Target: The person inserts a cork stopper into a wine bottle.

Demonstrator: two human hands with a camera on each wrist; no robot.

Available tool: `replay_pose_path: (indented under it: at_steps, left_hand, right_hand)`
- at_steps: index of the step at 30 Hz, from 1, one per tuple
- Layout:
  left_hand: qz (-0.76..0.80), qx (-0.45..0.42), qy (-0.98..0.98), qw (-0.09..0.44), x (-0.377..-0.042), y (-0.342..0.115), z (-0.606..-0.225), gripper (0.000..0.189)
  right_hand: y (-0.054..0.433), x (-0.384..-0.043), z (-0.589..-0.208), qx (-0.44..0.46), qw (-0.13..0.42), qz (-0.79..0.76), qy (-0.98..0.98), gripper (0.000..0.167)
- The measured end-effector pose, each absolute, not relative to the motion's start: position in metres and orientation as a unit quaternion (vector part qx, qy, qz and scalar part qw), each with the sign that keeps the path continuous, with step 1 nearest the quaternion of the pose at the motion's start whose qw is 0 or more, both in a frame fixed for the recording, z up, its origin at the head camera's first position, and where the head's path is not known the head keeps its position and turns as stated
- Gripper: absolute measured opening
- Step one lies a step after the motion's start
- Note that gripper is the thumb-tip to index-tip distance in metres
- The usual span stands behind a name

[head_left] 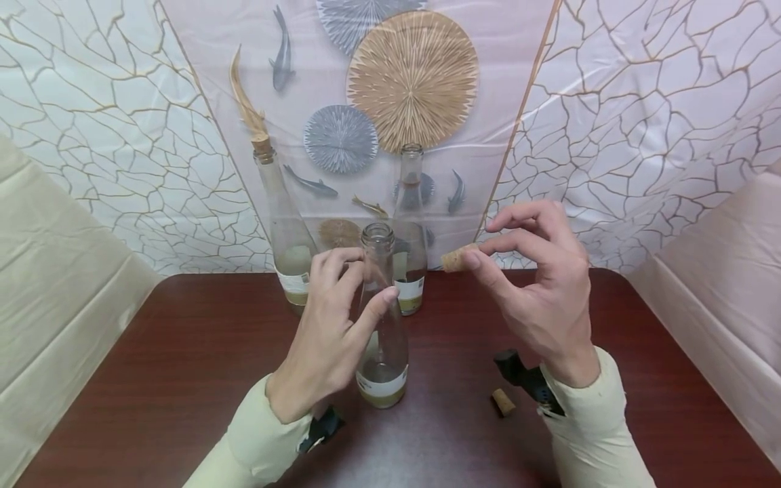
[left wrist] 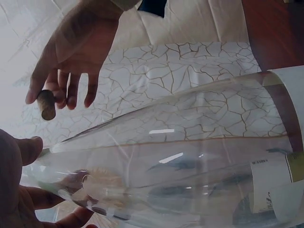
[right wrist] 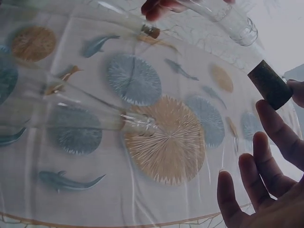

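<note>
A clear glass bottle (head_left: 383, 352) with a white and gold label stands upright at the front, its mouth uncovered. My left hand (head_left: 323, 332) holds it round the neck, thumb on the near side and fingers on the far side. To the right, my right hand (head_left: 543, 291) pinches a cork (head_left: 454, 259) between thumb and index finger, the other fingers spread apart. This cork is tilted in the air, beside the bottle's mouth and apart from it. In the right wrist view the cork (right wrist: 270, 85) looks dark against the light.
Behind on the left stands a bottle (head_left: 287, 230) with a cork (head_left: 262, 146) in its mouth. Another bottle (head_left: 410, 203), without a cork, stands behind the front one. A loose cork (head_left: 504, 402) lies on the dark red table (head_left: 201, 379), near the right wrist.
</note>
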State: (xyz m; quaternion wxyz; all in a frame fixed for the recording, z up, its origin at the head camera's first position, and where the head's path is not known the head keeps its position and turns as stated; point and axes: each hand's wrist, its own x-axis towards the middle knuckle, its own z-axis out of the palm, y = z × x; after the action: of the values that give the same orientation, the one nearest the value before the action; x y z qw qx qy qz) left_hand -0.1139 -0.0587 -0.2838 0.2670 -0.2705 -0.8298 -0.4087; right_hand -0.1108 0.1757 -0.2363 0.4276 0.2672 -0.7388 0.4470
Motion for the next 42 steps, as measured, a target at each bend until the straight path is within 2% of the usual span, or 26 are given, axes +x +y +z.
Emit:
replay_pose_path:
  at_steps: [4,12,16,27,42]
  left_hand:
    - [-0.409,-0.277,-0.829,0.263,-0.109,-0.056,-0.283,0.014]
    - [-0.403,-0.281,-0.833,0.256,-0.102,-0.052,-0.284,0.014]
    - [-0.401,-0.278,-0.837,0.248,-0.098,-0.050,-0.285,0.017]
    - [-0.396,-0.291,-0.835,0.249,-0.093,-0.046,-0.283,0.019]
    - [-0.386,-0.293,-0.838,0.251,-0.091,-0.043,-0.286,0.021]
  right_hand:
    - [0.170,-0.110,-0.234,0.266,0.434,0.472,-0.720,0.024]
    - [0.154,-0.112,-0.228,0.280,0.459,0.526,-0.659,0.047]
    - [0.144,-0.112,-0.226,0.299,0.457,0.556,-0.627,0.051]
    - [0.130,-0.111,-0.222,0.311,0.462,0.579,-0.596,0.042]
    - [0.125,-0.109,-0.218,0.302,0.483,0.548,-0.612,0.042]
